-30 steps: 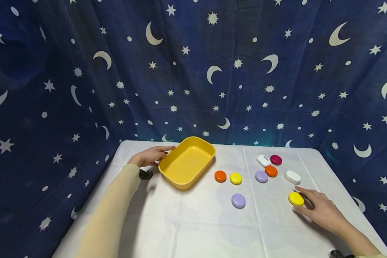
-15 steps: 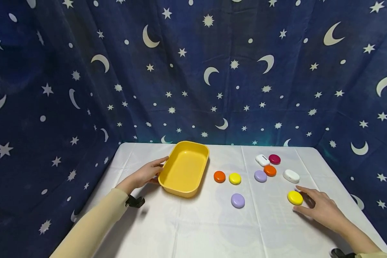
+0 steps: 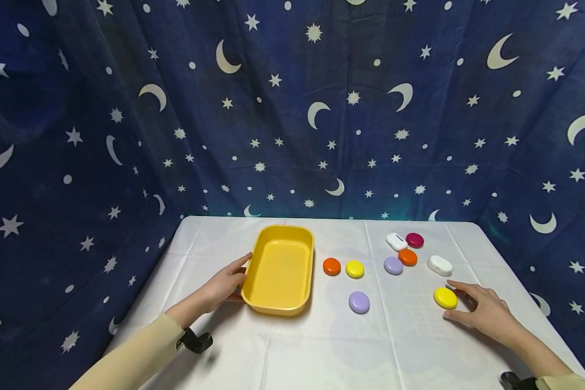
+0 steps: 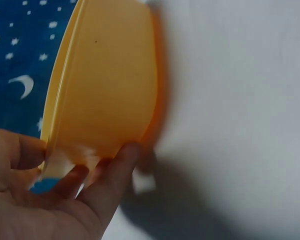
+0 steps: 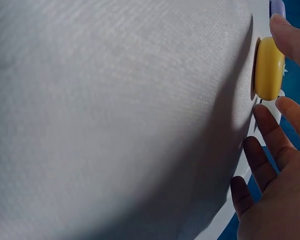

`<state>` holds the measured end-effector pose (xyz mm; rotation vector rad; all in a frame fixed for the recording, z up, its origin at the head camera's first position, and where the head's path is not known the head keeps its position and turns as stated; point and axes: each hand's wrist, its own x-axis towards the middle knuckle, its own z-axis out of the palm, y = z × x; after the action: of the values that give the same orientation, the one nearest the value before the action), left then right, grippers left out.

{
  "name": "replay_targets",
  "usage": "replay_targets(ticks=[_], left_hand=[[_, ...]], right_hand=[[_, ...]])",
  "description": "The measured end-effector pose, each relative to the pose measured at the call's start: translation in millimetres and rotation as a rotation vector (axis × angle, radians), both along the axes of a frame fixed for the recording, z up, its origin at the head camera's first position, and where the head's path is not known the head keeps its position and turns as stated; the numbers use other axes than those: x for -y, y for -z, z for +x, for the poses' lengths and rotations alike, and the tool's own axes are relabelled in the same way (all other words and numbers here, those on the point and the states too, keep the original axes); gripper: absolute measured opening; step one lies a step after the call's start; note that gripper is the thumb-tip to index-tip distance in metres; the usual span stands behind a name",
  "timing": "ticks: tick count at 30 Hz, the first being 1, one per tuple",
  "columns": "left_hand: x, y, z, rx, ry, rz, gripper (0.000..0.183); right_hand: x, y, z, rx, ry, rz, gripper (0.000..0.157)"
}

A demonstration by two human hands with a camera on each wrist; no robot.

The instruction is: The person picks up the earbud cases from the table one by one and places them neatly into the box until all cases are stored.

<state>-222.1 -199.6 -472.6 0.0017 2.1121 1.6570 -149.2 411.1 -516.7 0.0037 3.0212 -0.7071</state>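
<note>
A deep yellow plastic tray [image 3: 279, 271] stands on the white-covered table, left of the middle. My left hand [image 3: 220, 288] holds its left side, fingers and thumb spread against the outer wall and rim. The left wrist view shows those fingertips on the tray's wall [image 4: 110, 75]. On the right, my right hand [image 3: 487, 311] is poised around a smooth yellow disc [image 3: 445, 298], thumb and index finger parted on either side. In the right wrist view the yellow disc [image 5: 270, 69] lies on the cloth, with gaps around it; the other fingers are loosely spread.
Right of the tray lie an orange disc [image 3: 331, 266], another yellow disc [image 3: 355, 269] and a lilac disc [image 3: 359, 302]. Farther right are a lilac disc [image 3: 393, 265], orange disc [image 3: 407, 257], crimson disc [image 3: 415, 240] and two white oval cases [image 3: 396, 241]. Starry curtains [image 3: 292, 135] border the table.
The tray has turned to stand straighter and come nearer to me, with my left hand moving back along with it. My right hand has stayed by the yellow disc.
</note>
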Motion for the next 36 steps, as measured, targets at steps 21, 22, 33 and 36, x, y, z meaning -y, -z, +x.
replay_targets(ticks=[21,22,33,36], left_hand=[[15,-5.2,-17.6,0.135,0.211,0.162,0.089],[16,-3.7,-19.9,0.139,0.223,0.16,0.089],[19,10.5,-28.2,0.152,0.279,0.237,0.092],[18,11.0,-29.1,0.151,0.295,0.251,0.089]], right_hand=[[-2,7.1,-6.3,0.016,-0.004,-0.076,0.096],[-1,7.8,-6.9,0.014,-0.006,-0.081,0.095],[-4,11.4,-7.2,0.026,-0.01,-0.129,0.092],[-5,10.1,-6.0,0.045,0.0,-0.14,0.091]])
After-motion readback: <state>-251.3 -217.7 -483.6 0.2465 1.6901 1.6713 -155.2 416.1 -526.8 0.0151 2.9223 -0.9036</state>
